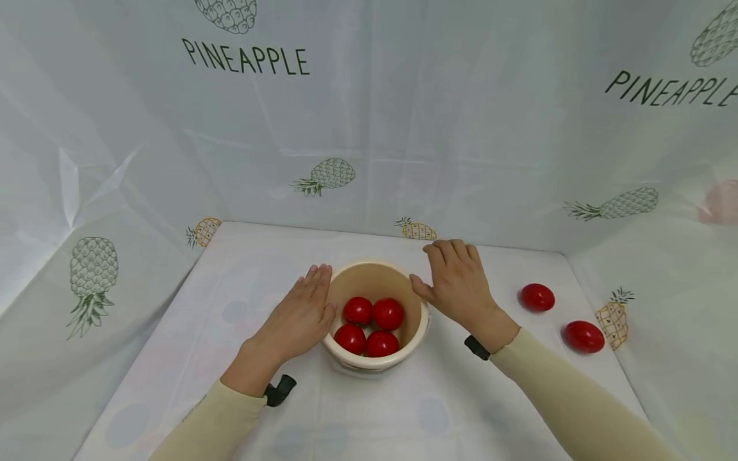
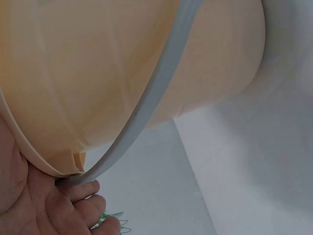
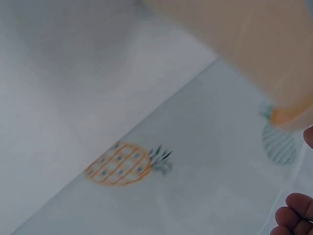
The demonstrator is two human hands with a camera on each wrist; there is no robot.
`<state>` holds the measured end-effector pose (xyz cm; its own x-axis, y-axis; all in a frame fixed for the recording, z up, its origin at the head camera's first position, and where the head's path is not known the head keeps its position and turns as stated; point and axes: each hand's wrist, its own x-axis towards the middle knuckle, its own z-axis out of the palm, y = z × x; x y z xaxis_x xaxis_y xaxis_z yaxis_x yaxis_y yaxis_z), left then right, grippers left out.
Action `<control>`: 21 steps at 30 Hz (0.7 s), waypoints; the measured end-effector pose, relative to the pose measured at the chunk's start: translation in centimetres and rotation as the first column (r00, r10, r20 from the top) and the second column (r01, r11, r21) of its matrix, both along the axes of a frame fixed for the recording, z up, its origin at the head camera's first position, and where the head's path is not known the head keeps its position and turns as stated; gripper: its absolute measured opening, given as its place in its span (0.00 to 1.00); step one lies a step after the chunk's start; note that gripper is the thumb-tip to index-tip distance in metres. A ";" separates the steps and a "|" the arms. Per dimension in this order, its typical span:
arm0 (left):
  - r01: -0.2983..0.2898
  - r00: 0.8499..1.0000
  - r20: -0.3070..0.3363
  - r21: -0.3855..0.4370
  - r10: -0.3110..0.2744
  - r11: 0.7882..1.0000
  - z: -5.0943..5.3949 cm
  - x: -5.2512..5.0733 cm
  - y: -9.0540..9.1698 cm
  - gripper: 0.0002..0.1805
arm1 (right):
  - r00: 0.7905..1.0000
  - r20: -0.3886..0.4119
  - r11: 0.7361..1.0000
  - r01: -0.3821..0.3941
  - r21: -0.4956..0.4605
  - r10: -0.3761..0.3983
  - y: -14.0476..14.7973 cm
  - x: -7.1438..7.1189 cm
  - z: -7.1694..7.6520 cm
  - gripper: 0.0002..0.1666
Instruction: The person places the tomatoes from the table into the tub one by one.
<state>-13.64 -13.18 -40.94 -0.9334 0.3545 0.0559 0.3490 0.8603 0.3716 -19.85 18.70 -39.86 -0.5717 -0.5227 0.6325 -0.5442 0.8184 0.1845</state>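
Observation:
A cream bucket stands at the middle of the table, with several red, shiny, rounded fruits like tomatoes inside. My left hand lies along its left rim with straight fingers pointing forward. In the left wrist view the palm touches the rim, and fingertips lie by the end of the grey handle. At the right rim is my right hand, thumb spread toward the bucket and fingers loosely bent. In the right wrist view a gap shows between its fingertips and the bucket wall.
Two more red fruits lie to the right, one farther back and one nearer the table's right edge. A pale curtain with pineapple prints hangs behind and beside the white table.

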 end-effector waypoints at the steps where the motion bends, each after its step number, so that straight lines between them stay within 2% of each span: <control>1: 0.002 1.000 -0.002 0.002 -0.002 1.000 0.0 0.0 0.0 0.39 | 1.000 -0.007 1.000 0.013 -0.011 -0.013 0.7 -0.2 -0.1 0.31; 7: 0.005 1.000 0.002 -0.006 -0.005 1.000 0.0 0.0 0.0 0.39 | 0.995 -0.011 0.995 0.103 -0.005 -0.103 5.4 -1.1 -1.9 0.33; 15: 0.001 1.000 0.008 -0.006 -0.001 1.000 0.0 0.0 -0.1 0.40 | 0.979 0.031 0.979 0.199 0.048 -0.200 11.0 -1.2 -4.8 0.36; 18: -0.001 1.000 0.012 -0.003 0.001 1.000 0.0 0.0 -0.1 0.40 | 0.961 0.093 0.965 0.256 0.057 -0.261 12.9 -1.0 -5.7 0.37; 21: 0.001 1.000 0.009 0.000 -0.001 1.000 0.1 0.0 -0.1 0.39 | 0.927 0.171 0.943 0.321 0.089 -0.332 14.9 -0.8 -6.3 0.39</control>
